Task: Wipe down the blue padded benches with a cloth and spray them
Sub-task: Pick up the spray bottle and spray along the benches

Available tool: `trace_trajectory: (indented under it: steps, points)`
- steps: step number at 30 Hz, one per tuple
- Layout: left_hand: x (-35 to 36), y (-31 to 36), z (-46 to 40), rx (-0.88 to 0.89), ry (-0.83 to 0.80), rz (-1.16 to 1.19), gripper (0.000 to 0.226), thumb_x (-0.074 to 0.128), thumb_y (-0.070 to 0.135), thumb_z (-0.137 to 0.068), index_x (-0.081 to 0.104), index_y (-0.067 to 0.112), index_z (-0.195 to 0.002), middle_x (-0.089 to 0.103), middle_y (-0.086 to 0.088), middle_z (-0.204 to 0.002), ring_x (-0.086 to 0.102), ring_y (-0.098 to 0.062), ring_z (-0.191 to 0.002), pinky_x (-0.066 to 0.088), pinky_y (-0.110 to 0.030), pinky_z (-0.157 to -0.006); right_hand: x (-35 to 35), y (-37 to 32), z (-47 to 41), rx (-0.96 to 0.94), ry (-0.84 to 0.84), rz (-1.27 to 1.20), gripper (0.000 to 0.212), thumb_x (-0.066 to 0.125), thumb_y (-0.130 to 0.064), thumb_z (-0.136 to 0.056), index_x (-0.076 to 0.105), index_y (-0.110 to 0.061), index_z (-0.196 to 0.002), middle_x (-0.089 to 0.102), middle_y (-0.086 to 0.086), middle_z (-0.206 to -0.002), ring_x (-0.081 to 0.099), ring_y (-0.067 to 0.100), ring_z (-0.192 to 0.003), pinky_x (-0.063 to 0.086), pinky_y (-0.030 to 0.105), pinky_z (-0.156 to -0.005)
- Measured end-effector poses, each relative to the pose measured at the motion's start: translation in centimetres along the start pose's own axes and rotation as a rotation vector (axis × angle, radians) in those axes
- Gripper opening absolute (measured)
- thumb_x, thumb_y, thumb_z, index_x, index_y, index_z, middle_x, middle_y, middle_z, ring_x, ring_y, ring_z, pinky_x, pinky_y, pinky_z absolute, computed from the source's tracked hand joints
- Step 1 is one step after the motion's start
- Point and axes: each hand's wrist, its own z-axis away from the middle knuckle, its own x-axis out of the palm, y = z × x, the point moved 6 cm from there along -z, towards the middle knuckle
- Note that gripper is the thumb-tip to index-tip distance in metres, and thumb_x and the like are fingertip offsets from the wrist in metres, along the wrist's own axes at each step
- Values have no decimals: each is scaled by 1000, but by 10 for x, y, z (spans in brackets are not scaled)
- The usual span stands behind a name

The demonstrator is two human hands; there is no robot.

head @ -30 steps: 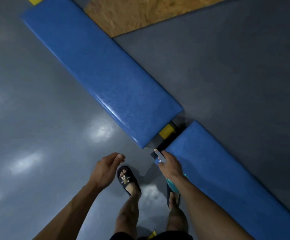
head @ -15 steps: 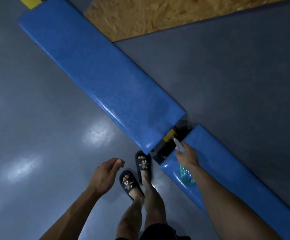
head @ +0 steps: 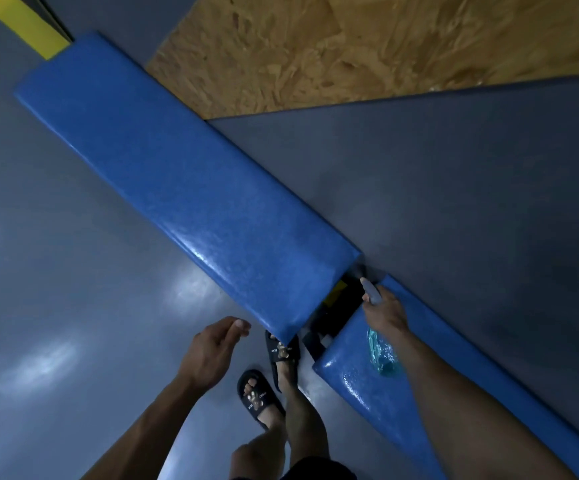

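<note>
Two blue padded benches run end to end on a diagonal over a grey floor (head: pixel 73 271), with a small gap between them where a yellow block (head: pixel 334 295) and some dark frame show. The long bench (head: pixel 184 188) stretches up and left toward a yellow post (head: pixel 28 22); the near bench (head: pixel 454 368) runs off the lower right, and both have a wet-looking shine near their ends.

The right hand (head: pixel 386 311) has its grip curled round a spray bottle (head: pixel 379 353), see-through with teal liquid in it, held over the end of the near bench with the nozzle pointing at the gap. The left hand (head: pixel 211 348) hangs over the floor, fingers loosely bent, holding nothing. No cloth that I can spot.

Dark slides (head: pixel 282 351) on the feet have white lettering across the strap, too small to read. A chipboard panel (head: pixel 367 46) fills the top right.
</note>
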Motion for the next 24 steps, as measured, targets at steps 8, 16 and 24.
trace_trajectory:
  steps: [8, 16, 24]
  points:
    - [-19, 18, -25, 0, 24, 3, 36, 37, 49, -98, 68, 33, -99, 72, 15, -96, 67, 0, -90, 53, -31, -86, 11, -47, -21, -16, -84, -108, 23, 58, -11, -80, 63, -24, -98, 67, -9, -95, 67, 23, -85, 54, 32, -75]
    - [-55, 4, -25, -27, 109, 47, 38, 39, 52, -99, 70, 31, -94, 73, 17, -93, 67, 0, -89, 52, -27, -83, 30, -121, -45, -113, -76, -113, 13, 57, -12, -83, 59, -23, -90, 65, 0, -91, 64, 28, -81, 49, 30, -65]
    - [-75, -15, -37, -37, 80, 35, 31, 43, 46, -101, 69, 35, -87, 69, 28, -90, 64, 4, -88, 47, -21, -82, 73, -113, -11, -124, -155, -46, 17, 60, -5, -80, 61, -13, -95, 63, -8, -90, 62, 20, -85, 42, 26, -68]
